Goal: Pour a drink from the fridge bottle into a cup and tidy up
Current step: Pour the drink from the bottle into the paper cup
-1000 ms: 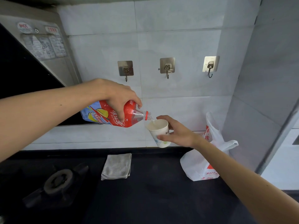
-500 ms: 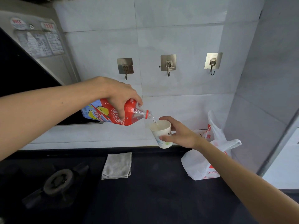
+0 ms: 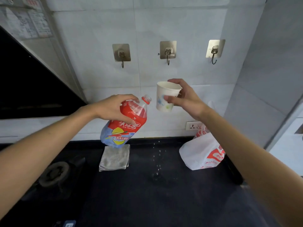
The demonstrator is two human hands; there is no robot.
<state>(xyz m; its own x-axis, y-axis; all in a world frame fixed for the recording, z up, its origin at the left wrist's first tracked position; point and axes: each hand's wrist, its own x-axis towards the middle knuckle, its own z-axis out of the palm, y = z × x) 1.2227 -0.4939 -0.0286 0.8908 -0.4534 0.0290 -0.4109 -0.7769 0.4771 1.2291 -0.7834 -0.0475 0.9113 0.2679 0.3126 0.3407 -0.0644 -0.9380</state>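
My left hand (image 3: 113, 107) grips the shoulder of a red and blue iced tea bottle (image 3: 124, 126). The bottle has no cap and leans with its open neck up and to the right. My right hand (image 3: 183, 97) holds a white paper cup (image 3: 164, 99) upright in the air, just right of the bottle's mouth and a little higher. Bottle and cup are apart. Drops of liquid (image 3: 158, 159) are falling below the cup toward the black counter (image 3: 164, 202).
A folded grey cloth (image 3: 114, 158) lies on the counter under the bottle. A white plastic bag (image 3: 201, 153) sits at the right by a wall socket (image 3: 193, 125). A gas burner (image 3: 55, 172) is at the left. Three wall hooks (image 3: 168, 51) hang above.
The bottle has tipped back from lying sideways at the cup's rim to neck-up. The cup has come upright and apart from the bottle. Drops now fall to the counter.
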